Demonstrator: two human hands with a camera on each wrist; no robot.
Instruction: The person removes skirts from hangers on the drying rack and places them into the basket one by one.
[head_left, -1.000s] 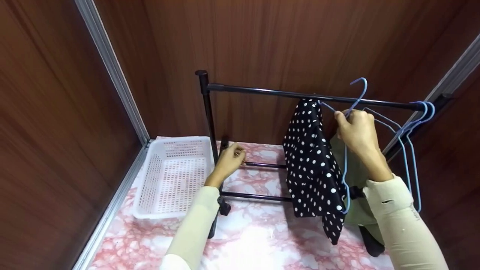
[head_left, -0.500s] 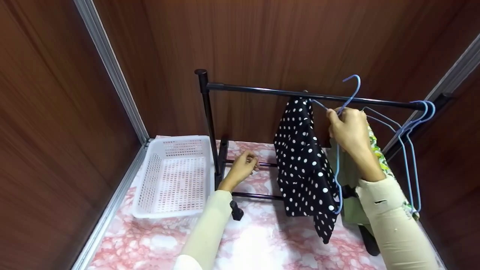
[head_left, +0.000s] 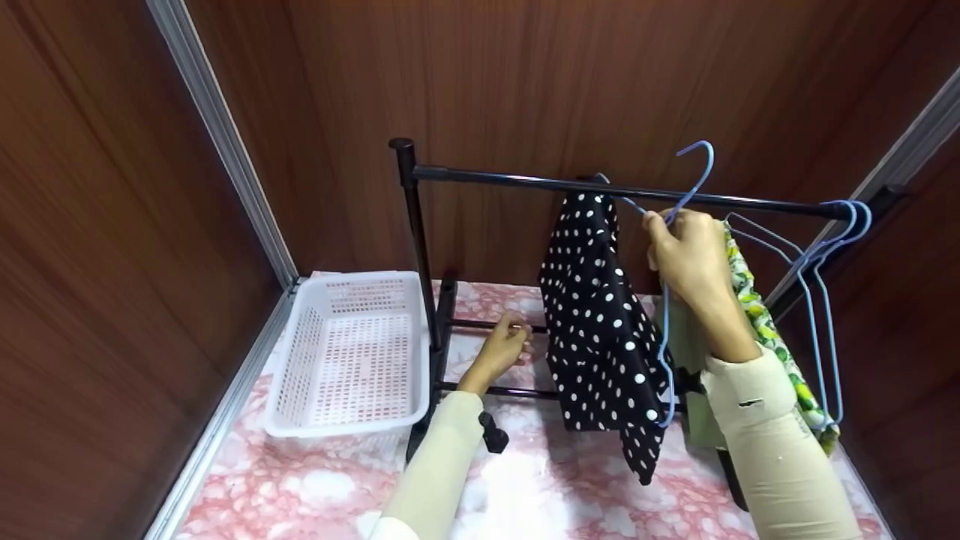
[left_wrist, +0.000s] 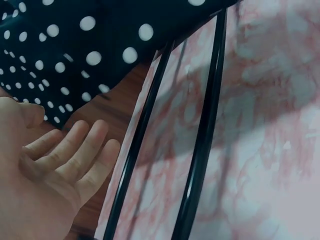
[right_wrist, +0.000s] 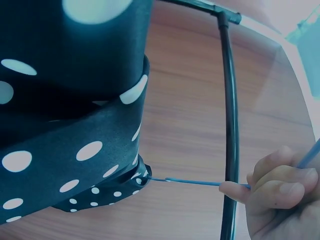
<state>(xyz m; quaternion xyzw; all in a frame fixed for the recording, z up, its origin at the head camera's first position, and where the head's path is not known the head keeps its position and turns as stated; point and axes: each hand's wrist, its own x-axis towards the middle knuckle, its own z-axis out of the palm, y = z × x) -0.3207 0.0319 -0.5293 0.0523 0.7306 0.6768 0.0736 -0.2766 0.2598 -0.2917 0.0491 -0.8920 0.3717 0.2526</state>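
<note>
My right hand [head_left: 694, 255] grips a blue wire hanger [head_left: 701, 169] just under its hook, which rises above the rack's black top rail [head_left: 510, 180]. From the hanger's far side hangs a black cloth with white dots [head_left: 592, 315]. In the right wrist view the hanger's wire runs from my fingers across the rail to the dotted cloth [right_wrist: 100, 150]. My left hand [head_left: 508, 346] is low, left of the cloth, near the rack's lower bars [left_wrist: 200, 150]. Its fingers are loosely bent and hold nothing in the left wrist view, close to the cloth's lower edge [left_wrist: 95, 55].
A white perforated basket [head_left: 345, 281] stands on the pink marbled floor [head_left: 300, 480] left of the rack. Blue hangers [head_left: 817, 300] hang at the rail's right end, beside a lemon-patterned cloth [head_left: 757, 315] and a green one [head_left: 701, 416]. Brown panels enclose the space.
My right hand has moved left with the hanger and dotted cloth, uncovering more of the lemon-patterned cloth. My left hand has shifted right and slightly down, toward the dotted cloth.
</note>
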